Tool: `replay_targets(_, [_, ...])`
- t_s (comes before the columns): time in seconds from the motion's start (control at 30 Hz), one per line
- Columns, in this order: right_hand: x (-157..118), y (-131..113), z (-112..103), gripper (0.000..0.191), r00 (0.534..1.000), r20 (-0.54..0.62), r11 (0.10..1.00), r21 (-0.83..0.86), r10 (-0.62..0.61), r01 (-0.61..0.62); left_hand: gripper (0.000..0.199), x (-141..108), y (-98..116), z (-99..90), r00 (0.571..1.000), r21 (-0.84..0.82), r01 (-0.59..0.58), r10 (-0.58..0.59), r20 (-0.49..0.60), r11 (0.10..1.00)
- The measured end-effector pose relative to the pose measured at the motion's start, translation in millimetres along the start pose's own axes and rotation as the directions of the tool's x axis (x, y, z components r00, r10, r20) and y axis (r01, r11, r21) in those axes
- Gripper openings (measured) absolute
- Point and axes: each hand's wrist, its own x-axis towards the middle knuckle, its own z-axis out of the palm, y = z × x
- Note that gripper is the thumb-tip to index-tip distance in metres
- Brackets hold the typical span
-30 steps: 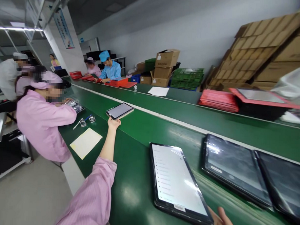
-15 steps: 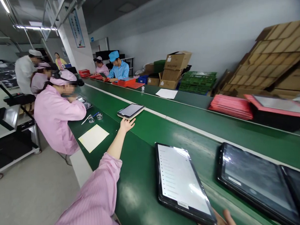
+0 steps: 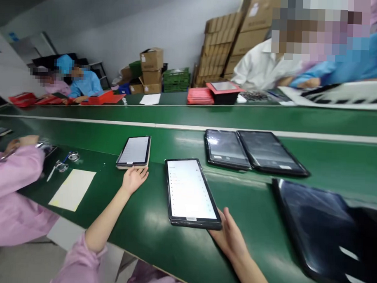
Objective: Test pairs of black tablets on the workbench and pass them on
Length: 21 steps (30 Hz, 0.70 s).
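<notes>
Inside the counter's [image 3: 142,222] near edge, our right hand [image 3: 231,238], fingers mostly hidden, holds the big tablet [image 3: 191,191] pointing longways far and slightly left, while our left hand's [image 3: 133,180] slightly spread fingers touch the small tablet [image 3: 134,151].

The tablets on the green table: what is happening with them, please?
The left hand touches the near edge of a black-framed tablet with a lit, pale screen. The right hand is at the near corner of a black tablet showing a white list. Beyond, two black tablets with dark screens lie side by side.
</notes>
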Motion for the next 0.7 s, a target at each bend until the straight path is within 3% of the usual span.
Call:
replay_targets(0.13, [-46, 20, -31, 0.05, 0.98, -0.177, 0.995, 0.037, -0.087, 0.095, 0.015, -62, -57, -2.9, 0.982, 0.003, 0.186, -0.186, 0.043, 0.983])
replay_targets(0.27, [-81, 35, -56, 0.049, 0.916, -0.359, 0.983, -0.04, -0.18, 0.177, 0.014, -124, -116, -1.0, 0.94, 0.007, 0.327, -0.326, 0.105, 0.945])
replay_targets(0.33, [-89, 35, -61, 0.055, 0.897, -0.377, 0.971, -0.15, -0.232, 0.188, 0.015, -148, -136, 1.0, 0.928, 0.041, 0.351, -0.354, 0.119, 0.935])
replay_targets(0.4, [-93, 27, -63, 0.067, 0.89, -0.327, 0.899, -0.401, -0.317, 0.173, 0.017, -168, -143, 3.9, 0.895, 0.14, 0.417, -0.433, 0.111, 0.898])
replay_targets(0.47, [-97, 10, -65, 0.075, 0.894, -0.247, 0.753, -0.644, -0.374, 0.137, 0.026, -183, -133, 7.4, 0.82, 0.341, 0.518, -0.569, 0.064, 0.784])
replay_targets(0.53, [-103, -14, -66, 0.071, 0.887, -0.193, 0.569, -0.817, -0.419, 0.091, 0.037, -192, -110, 10.4, 0.772, 0.597, 0.513, -0.636, -0.006, 0.617])
replay_targets(0.57, [-106, -26, -64, 0.066, 0.867, -0.173, 0.446, -0.893, -0.468, 0.063, 0.042, -193, -95, 11.3, 0.796, 0.712, 0.442, -0.604, -0.031, 0.546])
replay_targets(0.6, [-109, -37, -61, 0.061, 0.832, -0.129, 0.27, -0.963, -0.54, 0.026, 0.046, -192, -80, 11.9, 0.854, 0.804, 0.336, -0.519, -0.04, 0.491])
replay_targets(0.67, [-111, -52, -46, 0.056, 0.771, 0.083, -0.16, -0.987, -0.631, -0.025, 0.047, -184, -54, 12.5, 0.983, 0.93, 0.078, -0.183, -0.012, 0.36])
replay_targets(0.7, [-109, -55, -36, 0.053, 0.76, 0.216, -0.335, -0.942, -0.612, -0.002, 0.048, -177, -45, 12.8, 0.999, 0.969, -0.045, 0.019, 0.042, 0.244])
